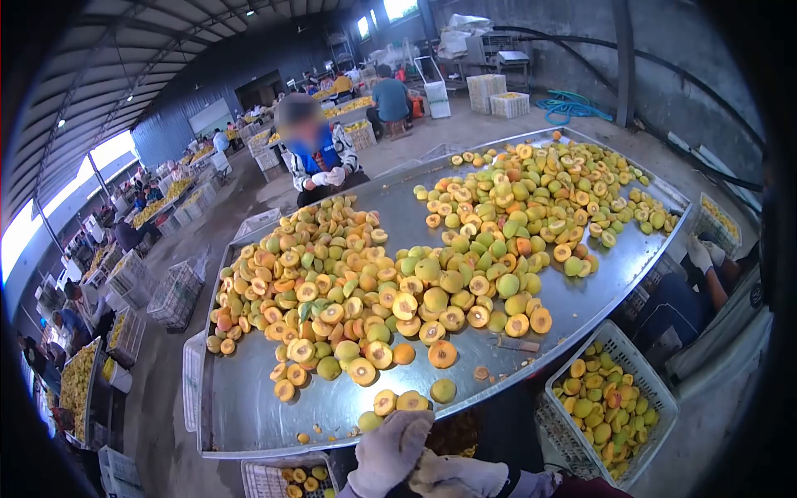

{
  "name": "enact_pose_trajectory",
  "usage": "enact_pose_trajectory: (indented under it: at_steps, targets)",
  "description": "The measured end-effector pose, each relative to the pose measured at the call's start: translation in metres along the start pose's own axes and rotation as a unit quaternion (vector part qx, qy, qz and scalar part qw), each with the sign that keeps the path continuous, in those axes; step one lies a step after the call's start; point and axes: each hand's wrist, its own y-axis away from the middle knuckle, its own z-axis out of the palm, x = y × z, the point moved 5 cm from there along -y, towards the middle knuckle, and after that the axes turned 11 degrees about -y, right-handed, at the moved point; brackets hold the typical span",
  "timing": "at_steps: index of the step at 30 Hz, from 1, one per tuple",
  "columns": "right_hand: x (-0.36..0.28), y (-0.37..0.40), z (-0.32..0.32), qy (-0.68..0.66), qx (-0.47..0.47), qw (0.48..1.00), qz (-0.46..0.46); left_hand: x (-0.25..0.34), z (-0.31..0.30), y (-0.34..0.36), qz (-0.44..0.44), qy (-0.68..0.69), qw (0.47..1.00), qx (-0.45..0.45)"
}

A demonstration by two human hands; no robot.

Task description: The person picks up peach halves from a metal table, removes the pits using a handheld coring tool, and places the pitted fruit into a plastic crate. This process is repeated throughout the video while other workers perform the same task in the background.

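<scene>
My left hand point(390, 452), in a pale work glove, is at the near edge of the metal table point(290, 422), its fingers curled together. Against it from the right lies my right hand point(459, 475), also gloved, with bent fingers pressed towards the left one. Whatever is between the two hands is hidden by the gloves. Just beyond them on the table are halved fruits point(384, 402) with orange flesh and one rounder yellow-green fruit point(442, 390). Larger heaps of cut fruit point(332, 282) cover the middle and back of the table.
A crate of fruit point(610, 332) stands at the right, and another crate point(249, 475) sits below the near edge. A small wooden-looking piece point(519, 344) lies on the table. One person point(320, 158) sits across it; another person's gloved hands point(704, 251) show at the right.
</scene>
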Motion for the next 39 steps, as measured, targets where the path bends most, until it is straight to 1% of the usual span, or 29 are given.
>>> enact_pose_trajectory:
  at_steps: [1,2,3,5,6,7,9,10,11,13,14,15,17,18,19,20,21,23,24,26,27,29,30,32,33,35,36,38,39]
  targets:
    - [-0.001,0.0,0.006,0.004,0.032,0.999,-0.026,-0.016,0.006,0.002,-0.053,0.107,0.993,-0.007]
    - [-0.006,0.003,0.012,0.037,0.056,0.997,-0.032,-0.031,0.012,0.003,-0.101,0.211,0.972,-0.015]
    - [-0.008,0.002,0.015,0.041,0.053,0.997,-0.039,-0.028,0.01,0.001,-0.093,0.209,0.973,-0.015]
    - [-0.017,0.003,0.016,0.169,0.076,0.975,-0.122,-0.018,0.0,0.004,-0.041,0.215,0.975,0.041]
    - [-0.018,0.001,0.012,0.176,0.056,0.976,-0.119,-0.018,-0.001,0.006,-0.063,0.251,0.966,0.027]
    - [-0.02,0.002,0.012,0.181,0.054,0.974,-0.121,-0.018,-0.002,0.007,-0.058,0.251,0.966,0.03]
    - [-0.015,0.002,0.017,0.122,0.0,0.989,-0.081,-0.027,0.009,0.015,-0.158,0.366,0.917,-0.004]
    - [-0.013,0.001,0.013,0.151,0.024,0.986,-0.072,-0.027,0.011,0.019,-0.177,0.344,0.922,0.003]
    - [-0.014,0.002,0.016,0.155,0.023,0.985,-0.074,-0.031,0.013,0.021,-0.173,0.344,0.923,0.004]
    - [-0.004,0.006,0.021,0.101,0.013,0.995,-0.009,-0.032,0.011,0.026,-0.086,0.22,0.971,0.039]
    - [-0.002,0.003,0.019,0.101,0.017,0.995,-0.003,-0.029,0.008,0.026,-0.028,0.116,0.989,0.084]
    - [0.001,-0.002,0.009,0.1,0.016,0.995,-0.004,-0.028,0.005,0.026,-0.027,0.115,0.99,0.083]
    - [0.018,-0.011,-0.01,-0.019,-0.034,0.993,0.107,-0.017,-0.004,0.024,0.039,0.003,0.993,0.109]
    - [0.015,-0.008,-0.002,-0.019,-0.033,0.993,0.108,-0.016,-0.006,0.022,0.039,0.003,0.993,0.11]
    - [0.01,-0.003,0.01,-0.031,-0.008,0.995,0.098,-0.023,-0.001,0.02,-0.027,0.079,0.995,0.059]
    - [0.007,0.001,0.016,-0.043,0.018,0.995,0.088,-0.029,0.004,0.019,-0.093,0.155,0.984,0.007]
    - [0.007,0.002,0.018,-0.042,0.019,0.995,0.088,-0.027,0.003,0.018,-0.093,0.156,0.983,0.008]
    - [0.005,0.003,0.019,-0.023,0.02,0.998,0.057,-0.022,0.006,0.019,-0.098,0.27,0.958,-0.012]
    - [0.007,0.004,0.018,-0.024,0.022,0.998,0.058,-0.021,0.007,0.019,-0.099,0.271,0.957,-0.012]
    - [0.007,0.004,0.015,-0.027,0.028,0.999,0.034,-0.018,0.006,0.019,-0.081,0.216,0.973,-0.001]
    - [0.009,0.004,0.014,-0.028,0.029,0.999,0.034,-0.02,0.006,0.018,-0.082,0.216,0.973,-0.002]
    - [0.01,0.003,0.009,-0.002,0.071,0.997,0.006,-0.017,0.003,0.014,0.001,0.105,0.994,0.012]
    - [0.01,0.003,0.01,-0.004,0.071,0.997,0.008,-0.017,0.001,0.014,-0.001,0.105,0.994,0.011]
    - [0.007,0.007,0.015,-0.003,0.049,0.999,0.017,-0.018,0.004,0.014,-0.02,0.142,0.989,-0.027]
    - [0.008,0.006,0.014,-0.008,0.052,0.998,0.02,-0.018,0.007,0.018,-0.026,0.143,0.989,-0.03]
    - [0.004,0.003,0.013,0.052,0.035,0.998,-0.008,-0.018,0.008,0.024,-0.013,0.294,0.955,0.035]
    - [0.005,0.004,0.012,0.051,0.035,0.998,-0.009,-0.018,0.007,0.022,-0.014,0.294,0.955,0.034]
    - [0.009,0.006,0.011,-0.04,0.015,0.999,0.022,-0.024,0.014,0.019,-0.114,0.268,0.956,-0.043]
    - [0.011,0.004,0.01,-0.039,0.015,0.999,0.025,-0.024,0.013,0.018,-0.115,0.268,0.956,-0.041]
